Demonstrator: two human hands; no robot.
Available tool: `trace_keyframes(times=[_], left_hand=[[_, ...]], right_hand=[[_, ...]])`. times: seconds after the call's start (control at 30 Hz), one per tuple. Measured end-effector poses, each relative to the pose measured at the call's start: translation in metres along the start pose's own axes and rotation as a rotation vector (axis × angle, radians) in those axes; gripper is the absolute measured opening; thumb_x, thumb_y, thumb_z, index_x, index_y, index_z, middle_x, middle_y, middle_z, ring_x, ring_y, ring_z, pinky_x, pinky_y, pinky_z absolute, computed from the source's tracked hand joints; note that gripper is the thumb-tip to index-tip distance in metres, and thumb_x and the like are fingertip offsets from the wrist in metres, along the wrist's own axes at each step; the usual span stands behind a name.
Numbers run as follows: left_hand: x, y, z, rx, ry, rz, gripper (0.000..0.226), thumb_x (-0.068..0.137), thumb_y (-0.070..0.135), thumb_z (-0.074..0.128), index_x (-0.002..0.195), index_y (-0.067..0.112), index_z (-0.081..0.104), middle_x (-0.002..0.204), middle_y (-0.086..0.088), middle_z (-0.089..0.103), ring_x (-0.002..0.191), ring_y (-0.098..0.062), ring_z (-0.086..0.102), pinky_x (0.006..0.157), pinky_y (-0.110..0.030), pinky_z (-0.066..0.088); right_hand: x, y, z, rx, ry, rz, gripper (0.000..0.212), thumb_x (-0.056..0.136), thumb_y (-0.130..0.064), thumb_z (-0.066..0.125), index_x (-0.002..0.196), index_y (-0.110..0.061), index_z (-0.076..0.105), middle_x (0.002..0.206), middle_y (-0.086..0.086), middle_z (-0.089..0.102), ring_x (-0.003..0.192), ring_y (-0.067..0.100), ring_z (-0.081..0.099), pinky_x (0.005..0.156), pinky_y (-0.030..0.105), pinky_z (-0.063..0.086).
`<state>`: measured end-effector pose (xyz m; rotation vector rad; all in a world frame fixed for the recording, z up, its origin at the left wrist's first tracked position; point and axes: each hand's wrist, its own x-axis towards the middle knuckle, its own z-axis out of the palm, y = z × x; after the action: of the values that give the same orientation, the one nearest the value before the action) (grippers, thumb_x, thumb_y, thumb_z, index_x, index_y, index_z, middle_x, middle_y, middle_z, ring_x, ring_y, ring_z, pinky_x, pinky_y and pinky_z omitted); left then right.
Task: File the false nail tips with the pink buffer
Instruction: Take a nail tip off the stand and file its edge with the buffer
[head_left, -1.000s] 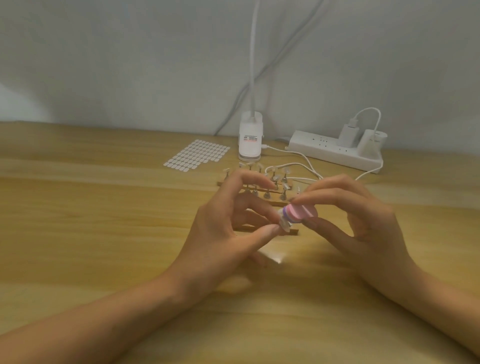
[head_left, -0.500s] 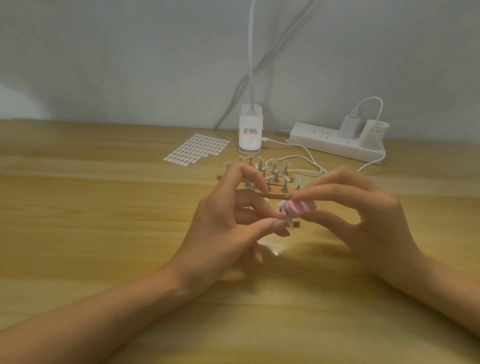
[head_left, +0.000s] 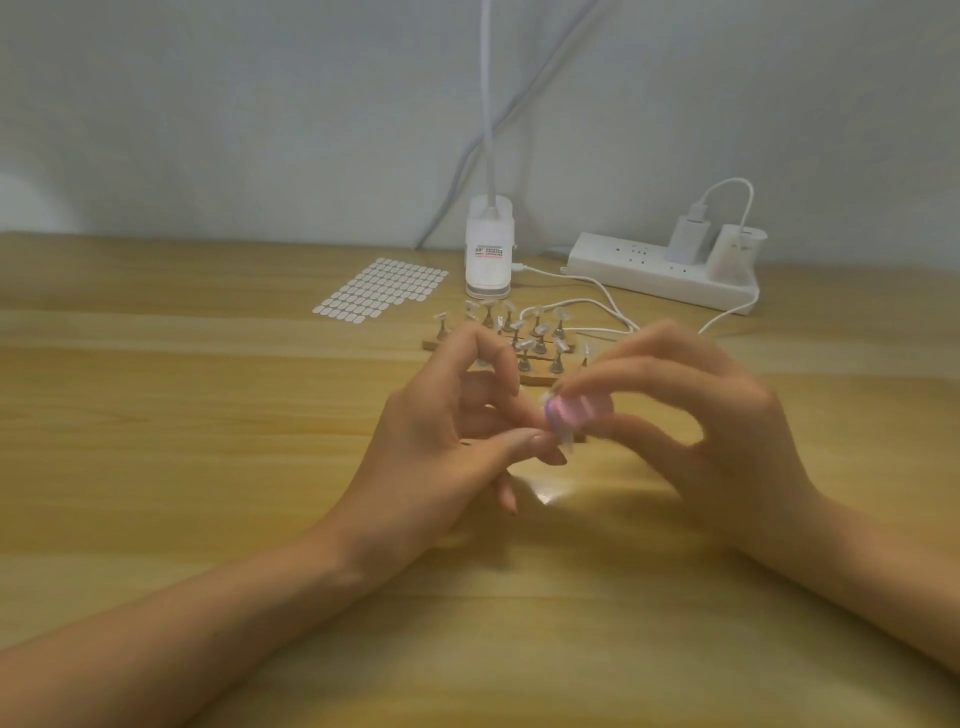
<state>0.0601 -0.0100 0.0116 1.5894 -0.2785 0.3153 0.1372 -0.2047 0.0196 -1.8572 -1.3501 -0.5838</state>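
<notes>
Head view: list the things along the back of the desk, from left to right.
Sheet of white oval stickers → white lamp base → white power strip.

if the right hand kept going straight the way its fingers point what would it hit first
Probably the nail tip pinched by the left hand: the right hand points leftward, with the pink buffer right at it. The nail stand looks farther back, though depth is unclear.
</notes>
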Motion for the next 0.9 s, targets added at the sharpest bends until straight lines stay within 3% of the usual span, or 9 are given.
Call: trace_keyframes(times=[0.1, 0.2, 0.33, 0.53, 0.9], left_hand=[[0.0005, 0.0002, 0.0001, -0.023, -0.014, -0.004, 0.036, 0.078, 0.016, 0.078, 0.087, 0.025, 0.045, 0.078, -0.003, 0.071, 0.073, -0.022, 0.074, 0.043, -0.022, 0.048], [-0.0001, 0.0009, 0.0004, -0.040, -0.002, -0.018, 0.040, 0.080, 0.007, 0.077, 0.082, 0.028, 0.043, 0.080, -0.007, 0.073, 0.077, -0.026, 0.076, 0.043, -0.022, 0.048], [-0.0017, 0.0024, 0.0018, -0.005, -0.037, -0.007, 0.040, 0.081, 0.013, 0.078, 0.086, 0.025, 0.040, 0.084, -0.009, 0.074, 0.080, -0.027, 0.077, 0.044, -0.023, 0.049], [-0.0015, 0.0033, 0.0021, -0.016, -0.041, -0.027, 0.038, 0.085, 0.011, 0.074, 0.091, 0.019, 0.037, 0.082, -0.006, 0.075, 0.075, -0.027, 0.076, 0.042, -0.024, 0.048], [-0.0016, 0.0032, 0.0006, -0.057, -0.060, -0.031, 0.043, 0.083, 0.012, 0.076, 0.089, 0.015, 0.034, 0.082, -0.009, 0.074, 0.074, -0.025, 0.075, 0.044, -0.023, 0.049]], right_hand=[[-0.0017, -0.0022, 0.0041, 0.008, -0.035, -0.036, 0.017, 0.089, -0.016, 0.075, 0.107, -0.015, 0.075, 0.097, 0.005, 0.066, 0.092, 0.020, 0.066, 0.084, 0.031, 0.052], [0.0000, 0.0026, -0.0005, -0.012, 0.010, 0.042, 0.017, 0.089, -0.010, 0.073, 0.106, -0.012, 0.074, 0.096, 0.008, 0.066, 0.091, 0.018, 0.065, 0.083, 0.031, 0.052], [-0.0008, 0.0011, 0.0001, 0.026, -0.017, -0.003, 0.017, 0.092, -0.017, 0.072, 0.108, -0.020, 0.069, 0.098, 0.005, 0.065, 0.096, 0.013, 0.063, 0.088, 0.020, 0.047], [-0.0025, -0.0005, 0.0008, -0.005, -0.034, -0.058, 0.023, 0.090, -0.012, 0.072, 0.111, -0.020, 0.069, 0.100, 0.004, 0.065, 0.095, 0.019, 0.064, 0.088, 0.026, 0.049], [-0.0016, 0.0017, -0.0024, 0.004, 0.008, 0.009, 0.023, 0.090, -0.011, 0.072, 0.112, -0.014, 0.071, 0.100, 0.005, 0.066, 0.094, 0.016, 0.066, 0.085, 0.030, 0.053]])
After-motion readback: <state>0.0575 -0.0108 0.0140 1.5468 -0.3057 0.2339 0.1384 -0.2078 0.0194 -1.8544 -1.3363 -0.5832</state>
